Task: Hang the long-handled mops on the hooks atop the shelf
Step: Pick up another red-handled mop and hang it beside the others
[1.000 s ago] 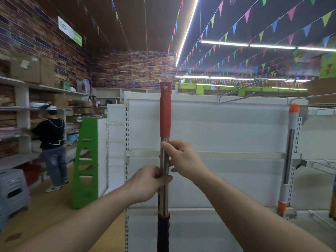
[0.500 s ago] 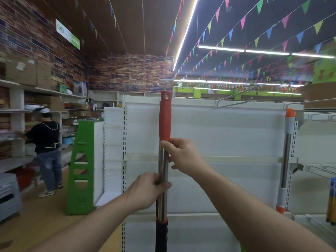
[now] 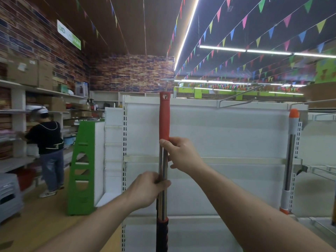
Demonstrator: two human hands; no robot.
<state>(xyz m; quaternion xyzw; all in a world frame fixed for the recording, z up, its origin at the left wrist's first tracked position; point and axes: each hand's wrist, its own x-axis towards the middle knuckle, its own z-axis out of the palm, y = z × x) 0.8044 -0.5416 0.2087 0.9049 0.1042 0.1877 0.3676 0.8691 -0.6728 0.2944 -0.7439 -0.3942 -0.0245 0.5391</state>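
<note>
I hold a long mop handle (image 3: 164, 120) upright in front of a white shelf (image 3: 227, 135). It has a red top grip with a hanging hole, a steel shaft and a black lower grip; the mop head is out of view. My right hand (image 3: 181, 151) grips the shaft just under the red grip. My left hand (image 3: 148, 188) grips it lower down. The handle's hole sits level with the shelf's top edge, just below a thin metal hook (image 3: 166, 82). A second mop handle (image 3: 291, 155) with an orange cap hangs at the shelf's right upright.
A long wire hook (image 3: 236, 100) juts from the shelf top at the right. A green-sided shelf unit (image 3: 81, 168) stands to the left. A person in a black top (image 3: 46, 142) works at the wall shelves. Grey stools (image 3: 9, 195) sit at far left.
The mop handle's top has dropped in view from above the shelf's top edge to level with it. Both hands keep their grip, and the view has shifted slightly.
</note>
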